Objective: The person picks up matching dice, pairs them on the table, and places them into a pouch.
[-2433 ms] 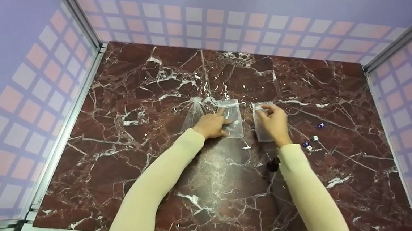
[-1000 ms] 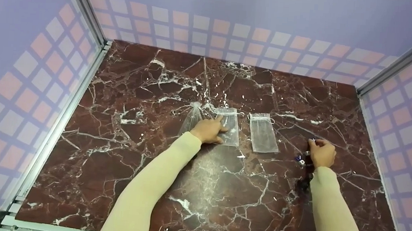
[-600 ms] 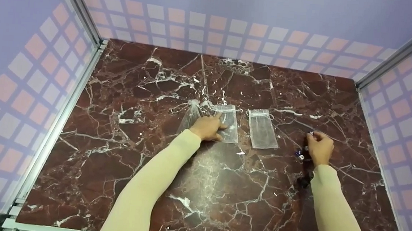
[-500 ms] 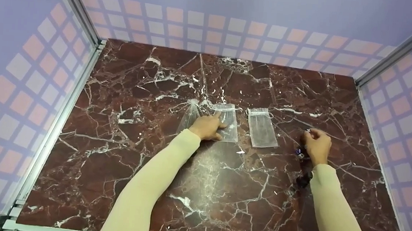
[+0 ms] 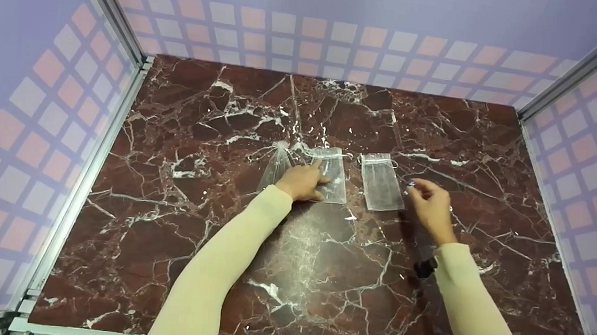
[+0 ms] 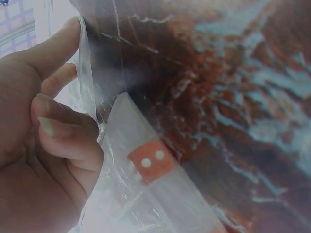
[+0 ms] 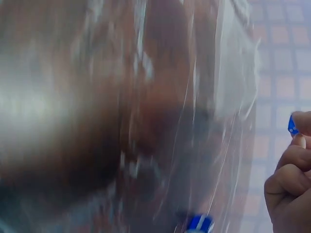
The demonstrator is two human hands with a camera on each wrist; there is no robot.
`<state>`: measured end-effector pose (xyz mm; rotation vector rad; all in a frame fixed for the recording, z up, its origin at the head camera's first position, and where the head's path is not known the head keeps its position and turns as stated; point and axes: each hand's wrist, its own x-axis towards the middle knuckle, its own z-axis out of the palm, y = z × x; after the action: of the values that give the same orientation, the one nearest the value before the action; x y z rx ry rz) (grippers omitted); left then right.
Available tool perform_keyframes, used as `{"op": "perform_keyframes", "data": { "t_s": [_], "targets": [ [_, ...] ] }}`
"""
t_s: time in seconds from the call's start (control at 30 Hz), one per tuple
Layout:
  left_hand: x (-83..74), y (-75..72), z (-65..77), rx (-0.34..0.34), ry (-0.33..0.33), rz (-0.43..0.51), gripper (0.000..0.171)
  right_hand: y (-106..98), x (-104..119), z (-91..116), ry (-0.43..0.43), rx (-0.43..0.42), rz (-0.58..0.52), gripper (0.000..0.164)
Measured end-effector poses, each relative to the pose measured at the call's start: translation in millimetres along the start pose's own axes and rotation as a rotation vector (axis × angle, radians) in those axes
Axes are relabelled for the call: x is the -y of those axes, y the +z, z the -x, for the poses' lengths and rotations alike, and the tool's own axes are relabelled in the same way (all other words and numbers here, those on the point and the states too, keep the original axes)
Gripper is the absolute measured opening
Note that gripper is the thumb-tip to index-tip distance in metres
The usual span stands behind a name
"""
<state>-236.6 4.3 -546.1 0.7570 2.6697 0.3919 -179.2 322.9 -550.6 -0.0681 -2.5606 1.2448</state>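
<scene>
My left hand [image 5: 300, 182] rests on a flat sheer drawstring pouch [image 5: 335, 186], index finger stretched across it and thumb spread. To its left, partly behind that hand, lies a second pouch [image 5: 273, 170], its neck gathered. In the left wrist view an orange die [image 6: 151, 162] with white pips shows through sheer fabric beside the hand. My right hand [image 5: 433, 207] pinches a small blue die [image 7: 292, 125] between thumb and index finger, just right of a third pouch [image 5: 382, 189] that lies flat.
Another blue die [image 7: 199, 223] shows at the bottom of the right wrist view. A black device [image 5: 424, 267] sits at the right wrist. Patterned walls [image 5: 339, 33] enclose the dark red marbled tabletop [image 5: 165, 263] at the back and both sides.
My right hand let go of the right pouch, went right to the dice, pinched one and carried it left to beside that pouch. My left hand stayed on the middle pouch.
</scene>
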Motion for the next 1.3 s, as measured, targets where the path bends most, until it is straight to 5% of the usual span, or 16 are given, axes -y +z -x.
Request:
{"op": "perform_keyframes", "data": {
  "t_s": [0.3, 0.63, 1.3],
  "targets": [
    [-0.4, 0.0, 0.2, 0.017, -0.002, 0.006, 0.062, 27.7, 32.3, 15.7, -0.078, 0.230, -0.007, 0.022],
    [-6.8, 0.2, -7.4, 0.002, 0.011, -0.002, 0.062, 50.4, 44.2, 26.5, -0.161, 0.545, 0.006, 0.025],
    [0.5, -0.4, 1.6, 0.008, 0.001, 0.010, 0.064, 79.0, 42.2, 39.1, -0.187, 0.645, 0.047, 0.025]
  ]
}}
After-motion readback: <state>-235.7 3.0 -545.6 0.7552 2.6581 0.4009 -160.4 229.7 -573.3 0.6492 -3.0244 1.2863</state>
